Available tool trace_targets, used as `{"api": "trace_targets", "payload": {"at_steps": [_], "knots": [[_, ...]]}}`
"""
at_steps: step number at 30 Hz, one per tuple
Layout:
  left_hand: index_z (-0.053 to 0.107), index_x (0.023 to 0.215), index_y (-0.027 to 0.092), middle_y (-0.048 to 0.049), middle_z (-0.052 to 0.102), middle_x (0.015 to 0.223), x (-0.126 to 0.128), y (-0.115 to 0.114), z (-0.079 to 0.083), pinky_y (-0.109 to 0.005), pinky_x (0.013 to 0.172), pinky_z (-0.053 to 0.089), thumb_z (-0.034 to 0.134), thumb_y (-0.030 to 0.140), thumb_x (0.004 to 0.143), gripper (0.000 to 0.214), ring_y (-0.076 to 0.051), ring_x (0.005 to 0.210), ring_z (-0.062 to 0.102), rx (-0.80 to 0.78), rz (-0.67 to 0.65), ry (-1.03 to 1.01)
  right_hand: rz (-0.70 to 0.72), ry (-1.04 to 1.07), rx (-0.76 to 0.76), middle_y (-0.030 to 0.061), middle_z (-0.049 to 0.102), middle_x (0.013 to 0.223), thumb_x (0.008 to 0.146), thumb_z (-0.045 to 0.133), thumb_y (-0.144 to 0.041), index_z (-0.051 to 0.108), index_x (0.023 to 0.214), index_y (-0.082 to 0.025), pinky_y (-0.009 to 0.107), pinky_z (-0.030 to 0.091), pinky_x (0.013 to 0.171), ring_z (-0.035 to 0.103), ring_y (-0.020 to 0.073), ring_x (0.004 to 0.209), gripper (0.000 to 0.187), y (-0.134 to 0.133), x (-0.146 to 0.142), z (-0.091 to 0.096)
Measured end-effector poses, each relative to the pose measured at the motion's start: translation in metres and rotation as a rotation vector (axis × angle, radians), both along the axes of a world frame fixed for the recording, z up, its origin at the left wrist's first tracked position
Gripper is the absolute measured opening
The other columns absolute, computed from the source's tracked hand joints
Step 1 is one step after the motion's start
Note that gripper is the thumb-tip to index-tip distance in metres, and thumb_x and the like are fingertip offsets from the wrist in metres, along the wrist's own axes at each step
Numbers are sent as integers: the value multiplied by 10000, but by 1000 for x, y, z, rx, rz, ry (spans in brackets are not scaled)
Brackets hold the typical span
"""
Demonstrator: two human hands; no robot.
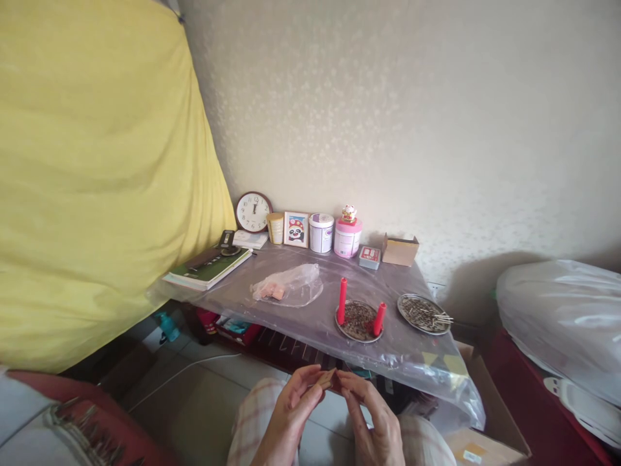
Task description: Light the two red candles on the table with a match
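Head view. The left hand (297,404) and the right hand (372,414) meet at the lower centre, in front of the near edge of the table (388,285) and between the person's knees (252,411). A small brown box (328,379) sits between them, clear of the table. The fingers of the left hand pinch it from one side, thumb in front; the fingers of the right hand are bent and pressed together at its other end. The contents of the box cannot be made out.

The table is covered with clear plastic. Nearest the hands stands a round plate (359,340) of dark bits, bearing two upright red candles, the left candle (342,303) taller than the right candle (379,320). Just to its right, a second plate (427,332) holds similar bits and several pale sticks (442,318) lying over its rim. Left of the candles lies a clear bag (303,285) with pinkish pieces (272,291) inside.

Along the wall stand a round clock (254,212), a framed panda picture (296,230), a white tub (321,234) and a pink tub (347,241) topped by a figurine (348,213). An open carton (400,251) stands at the right end of this row.
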State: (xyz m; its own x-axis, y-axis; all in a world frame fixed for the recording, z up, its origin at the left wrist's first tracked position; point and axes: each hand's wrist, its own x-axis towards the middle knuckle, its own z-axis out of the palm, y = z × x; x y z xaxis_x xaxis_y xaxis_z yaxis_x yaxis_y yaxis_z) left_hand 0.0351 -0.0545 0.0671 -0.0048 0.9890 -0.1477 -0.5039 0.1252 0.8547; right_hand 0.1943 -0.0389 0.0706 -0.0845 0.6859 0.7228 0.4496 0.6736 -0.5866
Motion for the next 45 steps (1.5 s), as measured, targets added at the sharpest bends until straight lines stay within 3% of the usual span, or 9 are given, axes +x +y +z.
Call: {"api": "trace_targets", "payload": {"at_steps": [7, 14, 22, 29, 36, 41, 43, 45], "knots": [[690, 1054, 203, -138, 750, 1175, 1, 4, 8, -465, 1040, 435, 746, 387, 774, 340, -312, 1171, 630, 26, -5, 2, -2, -2, -5, 36, 774, 972, 980, 565, -263, 681, 1065, -257, 195, 597, 822, 754, 161, 884, 144, 1, -1, 12], [737, 964, 173, -139, 776, 1063, 3, 2, 21, -474, 1053, 436, 756, 395, 749, 310, -317, 1102, 652, 5, -12, 3, -8, 9, -43, 39, 778, 974, 976, 567, -261, 674, 1074, -245, 187, 604, 785, 765, 163, 836, 146, 1, 0, 6], [738, 982, 172, -122, 775, 1060, 4, 1, 25, -442, 1048, 445, 719, 359, 792, 267, -280, 1081, 656, 19, -14, -18, -35, -6, 10, 33, 774, 980, 975, 563, -250, 666, 1085, -246, 201, 599, 808, 755, 161, 869, 150, 3, -1, 4], [721, 999, 174, -84, 774, 1048, 2, 4, 28, -388, 1011, 444, 691, 324, 824, 233, -243, 1066, 648, 36, -4, -61, -86, 37, 63, 28, 752, 935, 967, 548, -165, 650, 1041, -246, 257, 591, 806, 725, 165, 857, 150, 0, -5, 21], [719, 991, 167, -86, 771, 1030, 6, 8, 30, -405, 1038, 415, 687, 336, 830, 236, -244, 1075, 638, 60, -25, -88, -122, -31, 127, 35, 741, 895, 954, 537, -130, 648, 1020, -236, 267, 585, 756, 712, 170, 813, 167, 11, -3, 20], [733, 948, 179, -70, 764, 997, 6, 9, 29, -373, 984, 426, 758, 341, 773, 240, -209, 997, 640, 0, 29, -89, -111, 69, 190, 57, 736, 980, 908, 563, -48, 621, 1063, -237, 305, 574, 802, 707, 186, 899, 251, -2, 1, 40], [737, 929, 181, -66, 762, 969, 7, 9, 31, -378, 981, 424, 783, 342, 748, 247, -208, 973, 640, -14, 40, -99, -43, 51, 214, 67, 743, 1027, 903, 557, -45, 615, 1109, -243, 327, 574, 809, 711, 201, 940, 292, -1, 0, 37], [741, 940, 177, -76, 760, 983, 7, 9, 34, -400, 1010, 413, 774, 353, 757, 256, -223, 995, 638, 13, 30, -102, -41, -51, 206, 44, 767, 958, 934, 549, -117, 656, 1047, -256, 313, 579, 771, 729, 196, 867, 209, 10, 0, 22]]}}
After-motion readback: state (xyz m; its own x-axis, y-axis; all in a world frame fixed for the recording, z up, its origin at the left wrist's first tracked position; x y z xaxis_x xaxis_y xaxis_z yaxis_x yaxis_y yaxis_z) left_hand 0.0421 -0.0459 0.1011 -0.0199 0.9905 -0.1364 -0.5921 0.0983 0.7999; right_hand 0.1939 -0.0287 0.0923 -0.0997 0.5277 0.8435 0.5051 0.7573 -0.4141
